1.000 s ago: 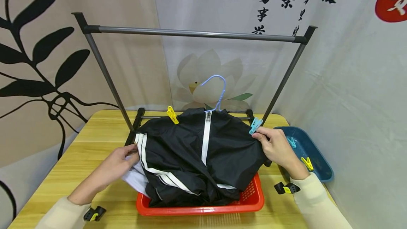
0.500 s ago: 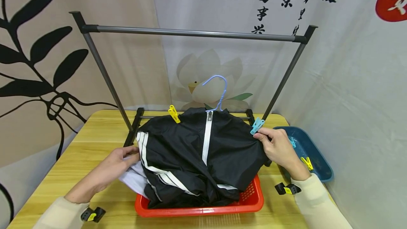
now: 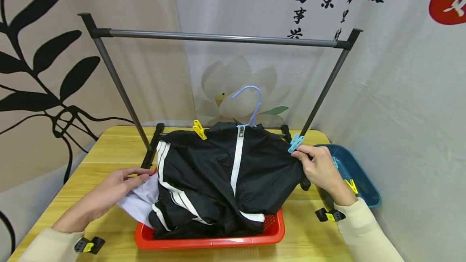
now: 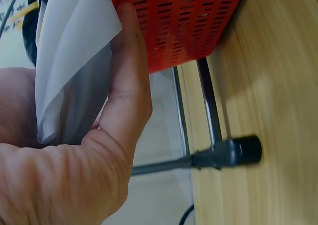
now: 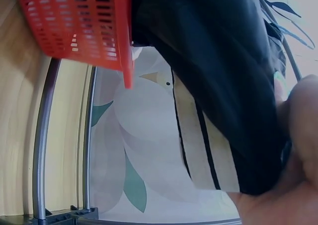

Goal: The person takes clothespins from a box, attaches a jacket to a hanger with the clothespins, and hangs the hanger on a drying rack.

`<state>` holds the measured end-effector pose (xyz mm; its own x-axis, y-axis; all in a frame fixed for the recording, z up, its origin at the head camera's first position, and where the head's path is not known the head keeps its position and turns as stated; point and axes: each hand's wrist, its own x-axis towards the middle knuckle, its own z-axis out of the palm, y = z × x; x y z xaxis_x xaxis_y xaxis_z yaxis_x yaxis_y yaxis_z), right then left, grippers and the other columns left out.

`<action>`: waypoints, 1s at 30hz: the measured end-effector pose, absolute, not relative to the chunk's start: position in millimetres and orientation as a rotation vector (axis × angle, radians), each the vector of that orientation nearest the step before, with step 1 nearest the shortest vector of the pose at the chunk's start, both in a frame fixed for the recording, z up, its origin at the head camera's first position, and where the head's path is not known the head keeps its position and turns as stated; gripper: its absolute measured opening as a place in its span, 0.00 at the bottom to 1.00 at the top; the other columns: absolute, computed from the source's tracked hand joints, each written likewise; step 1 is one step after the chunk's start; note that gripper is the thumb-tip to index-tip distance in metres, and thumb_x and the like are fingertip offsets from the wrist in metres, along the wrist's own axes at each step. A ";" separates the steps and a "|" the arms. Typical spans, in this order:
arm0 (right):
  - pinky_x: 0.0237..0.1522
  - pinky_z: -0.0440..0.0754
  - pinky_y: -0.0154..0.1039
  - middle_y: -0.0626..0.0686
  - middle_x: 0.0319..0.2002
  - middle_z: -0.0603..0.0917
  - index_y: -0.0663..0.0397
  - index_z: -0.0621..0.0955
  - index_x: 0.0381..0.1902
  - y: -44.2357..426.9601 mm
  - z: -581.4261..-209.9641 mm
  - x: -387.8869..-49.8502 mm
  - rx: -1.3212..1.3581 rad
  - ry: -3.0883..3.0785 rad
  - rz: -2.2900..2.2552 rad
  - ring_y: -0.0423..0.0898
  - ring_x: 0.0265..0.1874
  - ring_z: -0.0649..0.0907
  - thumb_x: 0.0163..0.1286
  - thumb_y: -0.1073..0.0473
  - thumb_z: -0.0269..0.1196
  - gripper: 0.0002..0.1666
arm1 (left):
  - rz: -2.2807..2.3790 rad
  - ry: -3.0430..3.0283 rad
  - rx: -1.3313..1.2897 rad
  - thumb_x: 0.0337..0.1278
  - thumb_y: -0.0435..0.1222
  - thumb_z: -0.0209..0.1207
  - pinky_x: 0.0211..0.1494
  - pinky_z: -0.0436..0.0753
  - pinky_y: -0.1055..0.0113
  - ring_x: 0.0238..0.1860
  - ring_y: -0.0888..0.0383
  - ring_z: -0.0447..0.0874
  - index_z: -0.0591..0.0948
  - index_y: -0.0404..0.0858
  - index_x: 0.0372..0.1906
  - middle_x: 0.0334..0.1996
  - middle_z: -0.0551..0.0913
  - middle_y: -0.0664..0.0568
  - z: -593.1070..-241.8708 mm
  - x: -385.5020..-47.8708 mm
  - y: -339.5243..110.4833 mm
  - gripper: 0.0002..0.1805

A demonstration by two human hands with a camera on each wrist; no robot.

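Note:
A black jacket (image 3: pixel 214 169) with white stripes hangs on a blue hanger (image 3: pixel 258 104), its lower part lying in a red basket (image 3: pixel 211 243). My left hand (image 3: pixel 109 191) grips the basket's left rim, fingertips partly hidden, with white cloth (image 3: pixel 140 201) against it; the left wrist view has this cloth (image 4: pixel 69 56) between thumb and fingers beside the basket wall (image 4: pixel 174 26). My right hand (image 3: pixel 322 169) pinches the jacket's right shoulder just below a blue clip (image 3: pixel 296 143). A yellow clip (image 3: pixel 199 129) sits on the jacket's left shoulder.
A grey metal rack (image 3: pixel 218 36) stands around the jacket on the wooden table (image 3: pixel 105 148). At the right, a dark blue tray (image 3: pixel 367 189) holds a yellow clip (image 3: pixel 351 186) and a partly hidden blue clip. Printed curtains hang behind and on the right.
My left hand and the red basket have shifted left, and the jacket's lower part has swung left with them. The right hand keeps its pinch, almost unmoved.

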<state>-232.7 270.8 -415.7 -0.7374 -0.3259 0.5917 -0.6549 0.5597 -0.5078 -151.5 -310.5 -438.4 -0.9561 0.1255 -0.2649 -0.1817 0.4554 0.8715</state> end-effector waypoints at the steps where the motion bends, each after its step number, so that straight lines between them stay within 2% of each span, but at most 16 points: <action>1: 0.23 0.67 0.29 0.52 0.32 0.95 0.55 0.97 0.44 270.8 -415.7 -232.5 0.791 -2.363 1.028 0.32 0.19 0.72 0.81 0.75 0.69 0.14 | 1.508 2.402 -0.060 0.93 0.45 0.59 0.44 0.91 0.62 0.43 0.55 0.91 0.78 0.28 0.82 0.58 0.90 0.42 -438.1 -151.1 -313.8 0.30; 4: 0.23 0.67 0.30 0.51 0.31 0.94 0.54 0.97 0.44 271.1 -416.1 -232.3 0.779 -2.363 1.021 0.32 0.18 0.72 0.81 0.74 0.69 0.13 | 1.516 2.367 -0.068 0.93 0.45 0.58 0.43 0.93 0.60 0.40 0.52 0.93 0.75 0.27 0.83 0.51 0.89 0.45 -436.9 -149.9 -323.8 0.32; 11: 0.21 0.67 0.31 0.47 0.26 0.90 0.54 0.97 0.44 271.8 -415.8 -232.2 0.763 -2.365 1.032 0.33 0.16 0.70 0.82 0.73 0.69 0.13 | 1.471 2.374 -0.095 0.94 0.48 0.57 0.45 0.92 0.60 0.44 0.52 0.91 0.74 0.30 0.85 0.59 0.86 0.45 -435.5 -148.6 -347.4 0.33; 21: 0.22 0.67 0.30 0.50 0.27 0.91 0.57 0.97 0.45 271.7 -414.8 -234.4 0.761 -2.354 1.016 0.32 0.16 0.68 0.82 0.74 0.68 0.13 | 1.461 2.353 -0.101 0.95 0.47 0.55 0.44 0.93 0.60 0.42 0.52 0.92 0.72 0.30 0.86 0.53 0.86 0.49 -434.4 -147.9 -367.1 0.32; 24: 0.22 0.67 0.31 0.49 0.26 0.90 0.56 0.97 0.45 271.1 -414.4 -234.2 0.755 -2.362 1.016 0.32 0.15 0.68 0.83 0.73 0.68 0.12 | 1.336 2.465 -0.067 0.96 0.48 0.54 0.45 0.90 0.62 0.46 0.53 0.90 0.73 0.30 0.85 0.57 0.88 0.42 -430.8 -148.6 -365.7 0.32; 27: 0.22 0.67 0.31 0.48 0.26 0.90 0.55 0.97 0.45 270.4 -413.9 -234.3 0.751 -2.364 1.014 0.33 0.16 0.68 0.83 0.72 0.68 0.13 | 1.121 2.700 0.008 0.95 0.48 0.55 0.47 0.86 0.64 0.53 0.48 0.91 0.77 0.29 0.82 0.64 0.88 0.32 -423.5 -148.2 -358.6 0.31; 29: 0.22 0.67 0.31 0.48 0.25 0.89 0.55 0.97 0.45 270.4 -414.1 -234.5 0.749 -2.361 1.009 0.33 0.16 0.68 0.83 0.72 0.68 0.13 | 0.982 2.865 0.060 0.94 0.47 0.58 0.51 0.91 0.56 0.57 0.40 0.92 0.79 0.27 0.79 0.68 0.87 0.28 -418.1 -147.3 -350.3 0.30; 30: 0.23 0.67 0.31 0.48 0.26 0.89 0.55 0.97 0.45 270.5 -414.1 -234.4 0.748 -2.359 1.007 0.33 0.16 0.69 0.83 0.72 0.68 0.13 | 0.921 2.947 0.083 0.92 0.46 0.61 0.53 0.93 0.50 0.58 0.34 0.93 0.80 0.27 0.78 0.69 0.87 0.26 -414.7 -145.9 -344.4 0.29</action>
